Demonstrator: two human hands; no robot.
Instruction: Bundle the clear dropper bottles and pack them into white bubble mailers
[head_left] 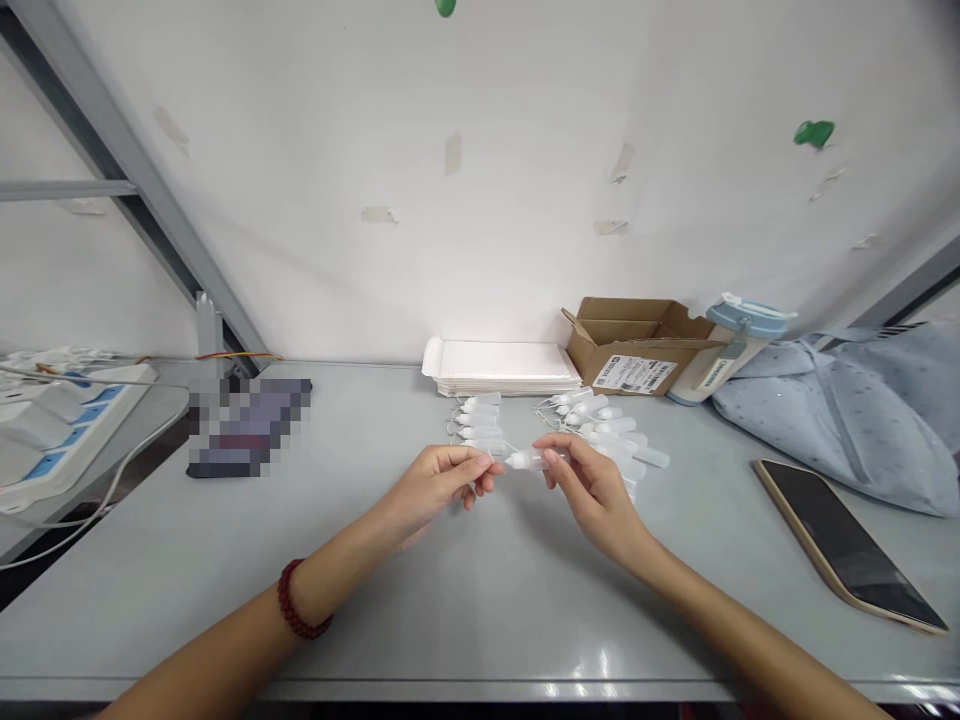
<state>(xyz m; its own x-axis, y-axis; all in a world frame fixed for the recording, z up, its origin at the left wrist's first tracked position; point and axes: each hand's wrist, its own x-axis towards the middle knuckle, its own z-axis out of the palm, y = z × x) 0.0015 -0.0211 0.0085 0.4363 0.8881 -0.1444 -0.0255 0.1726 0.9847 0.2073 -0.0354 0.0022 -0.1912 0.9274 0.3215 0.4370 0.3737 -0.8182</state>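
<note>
My right hand (589, 485) is closed in a pinch on a small clear plastic dropper bottle (534, 459), held sideways with its white nozzle end pointing left. The fingers of my left hand (450, 478) are pinched together just left of that nozzle; what they grip is too small to make out. Behind my hands, several similar bottles (480, 420) lie side by side in a column, their white ends to the left. A looser pile of such bottles (600, 415) lies beyond my right hand, partly hidden by it.
At the wall lies a stack of flat white boxes (506, 368) beside an open cardboard box (637, 350). A blue-and-white cup (720, 350), a pale blue cloth bag (832, 420) and a phone (847, 545) are on the right. Left are a blurred dark object (255, 425) and a power strip (82, 430).
</note>
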